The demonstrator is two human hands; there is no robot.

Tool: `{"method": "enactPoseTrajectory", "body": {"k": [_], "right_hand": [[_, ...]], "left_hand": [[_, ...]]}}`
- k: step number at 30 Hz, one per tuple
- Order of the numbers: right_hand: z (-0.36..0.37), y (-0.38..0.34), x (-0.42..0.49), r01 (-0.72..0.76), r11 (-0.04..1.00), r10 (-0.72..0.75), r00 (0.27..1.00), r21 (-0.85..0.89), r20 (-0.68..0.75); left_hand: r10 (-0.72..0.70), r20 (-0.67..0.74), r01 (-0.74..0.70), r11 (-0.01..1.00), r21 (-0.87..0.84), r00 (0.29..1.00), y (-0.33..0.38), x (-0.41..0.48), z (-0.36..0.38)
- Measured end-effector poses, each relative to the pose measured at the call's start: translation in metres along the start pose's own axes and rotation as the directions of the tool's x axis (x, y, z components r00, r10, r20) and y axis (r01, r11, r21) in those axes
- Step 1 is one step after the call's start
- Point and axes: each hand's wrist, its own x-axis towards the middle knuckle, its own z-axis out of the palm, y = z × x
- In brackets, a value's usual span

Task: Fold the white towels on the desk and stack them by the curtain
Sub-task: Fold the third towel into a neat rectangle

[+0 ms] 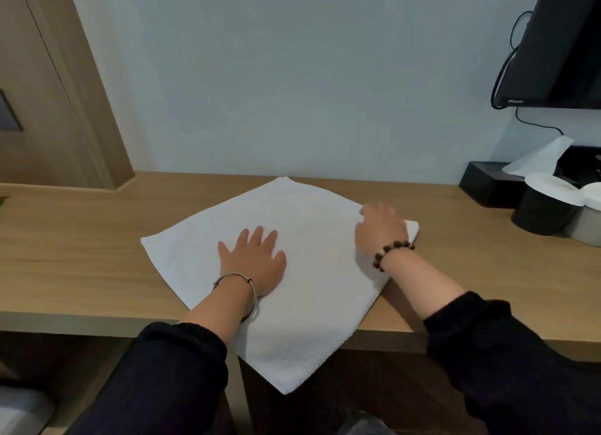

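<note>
At the left stands a wooden door (39, 93), and from it the desk (81, 239) runs across to the right. The white towel (309, 239) lies on the middle of the desk, spread flat.

My left hand (252, 262) lies on the left half of the towel, palm down and fingers straight and spread. I think it is there to press the cloth, so that the towel does not slide when the other side is moved. My right hand (380, 231) is on the right corner of the towel, well apart from the left one. Its fingers are blurred and bent down, so I cannot tell if they pinch the corner or only rest on it. I judge this hand is there to take the corner for a fold.

The towel is turned like a diamond to the desk. One corner points to the wall, one to the left, one to the right under my right hand, and the near corner hangs over the front edge of the desk. It looks almost square, so I cannot name a sure long axis; the line from wall corner to hanging corner seems the longest.

At the far right stand a black tissue box (484, 184) and two cups (543, 213). No curtain is in view.
</note>
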Motion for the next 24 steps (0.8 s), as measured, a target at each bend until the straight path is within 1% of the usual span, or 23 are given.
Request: {"method": "enactPoseTrajectory", "body": {"k": [1,2,4,5,8,10,12,13,15,17,19,20,22,23,24], "right_hand": [[0.004,-0.017,-0.015,0.1,0.995,-0.098,0.992,-0.015,0.085],[0.009,-0.03,-0.028,0.171,0.985,-0.164,0.969,-0.02,0.185],[0.015,-0.043,-0.044,0.237,0.971,-0.21,0.906,-0.031,0.367],[0.017,-0.044,-0.045,0.236,0.972,-0.207,0.888,-0.019,0.409],[0.018,-0.043,-0.038,0.243,0.97,-0.227,0.871,0.02,0.435],[0.018,-0.042,-0.029,0.3,0.954,-0.272,0.847,0.011,0.458],[0.013,-0.035,-0.018,0.384,0.923,-0.321,0.795,-0.018,0.515],[0.008,-0.031,-0.01,0.421,0.906,-0.329,0.765,-0.044,0.553],[-0.006,-0.023,0.006,0.469,0.875,-0.293,0.715,-0.124,0.635],[-0.014,-0.016,0.016,0.501,0.837,-0.233,0.689,-0.219,0.686],[-0.014,-0.013,0.02,0.521,0.809,-0.221,0.699,-0.272,0.68],[-0.013,-0.013,0.021,0.509,0.815,-0.21,0.705,-0.277,0.678],[-0.018,-0.016,0.029,0.457,0.855,-0.165,0.686,-0.244,0.708],[-0.02,-0.018,0.034,0.434,0.875,-0.177,0.7,-0.215,0.692],[-0.018,-0.02,0.038,0.42,0.888,-0.217,0.742,-0.187,0.635]], "left_hand": [[-0.016,0.003,0.016,1.0,-0.002,1.0,0.001,0.001,-0.001],[-0.034,0.008,0.034,0.999,-0.003,0.999,0.001,0.001,-0.002],[-0.076,0.018,0.076,0.997,-0.006,0.997,0.003,0.001,-0.003],[-0.096,0.023,0.096,0.995,-0.005,0.995,0.003,0.0,-0.004],[-0.155,0.041,0.155,0.988,-0.003,0.987,0.007,-0.004,-0.006],[-0.211,0.063,0.213,0.977,-0.023,0.976,0.014,-0.008,-0.008],[-0.252,0.08,0.257,0.965,-0.059,0.964,0.023,-0.014,-0.011],[-0.251,0.087,0.258,0.962,-0.084,0.964,0.029,-0.016,-0.012],[-0.193,0.084,0.203,0.971,-0.13,0.978,0.039,-0.023,-0.013],[-0.098,0.053,0.104,0.985,-0.136,0.994,0.045,-0.027,-0.013],[-0.038,0.034,0.042,0.992,-0.117,0.999,0.04,-0.025,-0.019],[-0.026,0.033,0.029,0.995,-0.099,0.999,0.035,-0.022,-0.023],[0.003,0.039,-0.001,0.999,-0.04,0.999,0.022,-0.015,-0.029],[0.018,0.053,-0.017,1.0,-0.005,0.998,0.015,-0.012,-0.031],[0.03,0.075,-0.032,0.999,0.021,0.997,0.008,-0.009,-0.031]]}}
